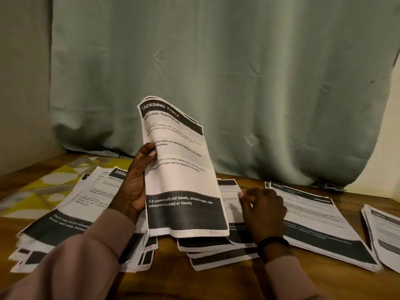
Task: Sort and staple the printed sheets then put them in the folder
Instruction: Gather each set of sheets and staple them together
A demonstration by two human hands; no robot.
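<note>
My left hand grips a bundle of printed sheets by its left edge and holds it upright above the table; its top page has black header and footer bands. My right hand rests with curled fingers on a flat pile of sheets in the middle, its fingertips at the edge of a page. A fanned pile of sheets lies at the left. Another pile, with a clip at its top corner, lies at the right.
A yellow patterned folder lies at the far left under the left pile. A further stack of sheets sits at the right edge. The wooden table runs up to a grey-green curtain at the back.
</note>
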